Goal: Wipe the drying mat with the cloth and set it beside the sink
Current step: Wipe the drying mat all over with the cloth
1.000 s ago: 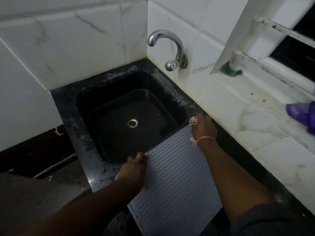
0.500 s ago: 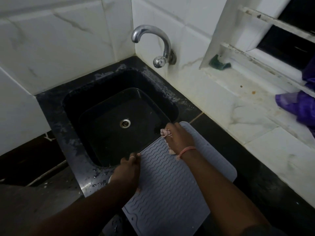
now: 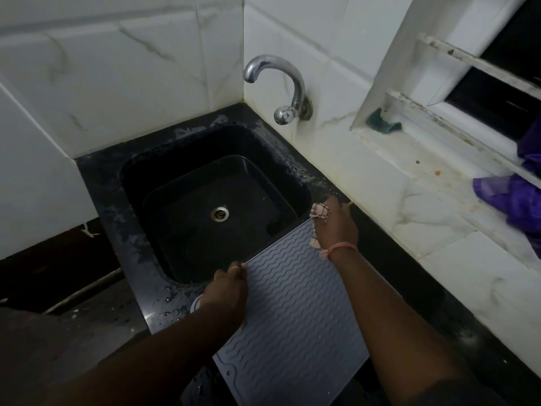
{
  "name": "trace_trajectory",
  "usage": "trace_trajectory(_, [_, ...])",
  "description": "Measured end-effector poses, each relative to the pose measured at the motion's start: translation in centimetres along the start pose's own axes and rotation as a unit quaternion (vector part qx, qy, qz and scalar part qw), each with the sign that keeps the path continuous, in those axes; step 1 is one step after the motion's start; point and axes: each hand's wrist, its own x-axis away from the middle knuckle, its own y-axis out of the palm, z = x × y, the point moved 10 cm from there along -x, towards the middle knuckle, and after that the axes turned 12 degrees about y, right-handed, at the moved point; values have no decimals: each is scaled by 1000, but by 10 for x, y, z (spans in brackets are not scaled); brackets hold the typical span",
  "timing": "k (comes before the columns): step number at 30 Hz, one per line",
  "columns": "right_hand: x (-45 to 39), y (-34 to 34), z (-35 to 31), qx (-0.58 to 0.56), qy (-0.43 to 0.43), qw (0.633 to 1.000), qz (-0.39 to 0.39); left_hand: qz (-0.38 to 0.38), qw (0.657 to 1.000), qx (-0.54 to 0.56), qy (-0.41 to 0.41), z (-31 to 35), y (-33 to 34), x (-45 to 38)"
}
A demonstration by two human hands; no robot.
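Note:
A grey drying mat [image 3: 295,320] with wavy ribs lies on the dark counter, its far edge over the near right corner of the black sink [image 3: 216,200]. My left hand [image 3: 228,291] grips the mat's left edge near its far corner. My right hand [image 3: 335,227] presses a small checked cloth [image 3: 319,211] on the mat's far right corner; the cloth peeks out at the fingertips and under the palm. My right forearm covers the mat's right edge.
A chrome tap [image 3: 281,86] juts from the tiled wall above the sink. A white marble ledge [image 3: 409,206] runs along the right, with a green scrubber [image 3: 382,123] by the window frame and a purple cloth [image 3: 509,197]. Water drops dot the sink rim.
My right hand with the cloth has slid from the middle of the mat's far edge back out to its far right corner. My left hand keeps its grip on the left edge.

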Motion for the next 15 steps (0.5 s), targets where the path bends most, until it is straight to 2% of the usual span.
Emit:
trace_trajectory(2, [15, 8, -1, -38, -8, 999, -34, 0, 1000, 8, -16, 2, 1, -5])
trace_trajectory(4, [34, 27, -8, -24, -41, 996, -75, 9, 1000, 6, -17, 12, -2, -11])
trace_trajectory(7, [57, 56, -20, 14, -68, 991, -112, 22, 999, -26, 43, 43, -9, -28])
trace_trajectory(9, [61, 63, -23, 32, -74, 991, -108, 21, 996, -41, 73, 57, -9, -41])
trace_trajectory(15, [32, 46, -17, 72, -97, 990, -72, -1, 999, 36, 40, 46, 1, -68])
